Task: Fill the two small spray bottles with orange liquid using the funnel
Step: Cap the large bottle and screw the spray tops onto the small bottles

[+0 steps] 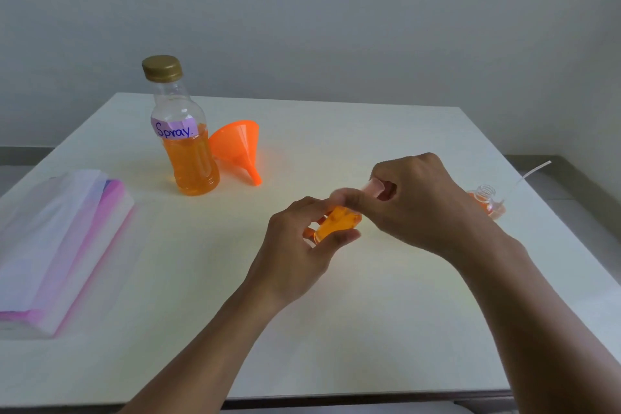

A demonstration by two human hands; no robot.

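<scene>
My left hand [302,242] grips a small spray bottle [336,223] full of orange liquid, tilted above the table's middle. My right hand [416,202] pinches the pink spray top [374,188] at that bottle's neck. A second small bottle [487,200] stands uncapped behind my right wrist, partly hidden, with orange liquid inside. A thin white tube [534,171] sticks up beside it. The big bottle labelled "Spray" [186,144], gold cap on and about half full of orange liquid, stands at the back left. The orange funnel [238,148] lies on its side against it.
A folded stack of white and pink sheets [60,245] lies along the left edge of the white table [336,346]. A grey wall rises behind the table, and the floor shows at the far right.
</scene>
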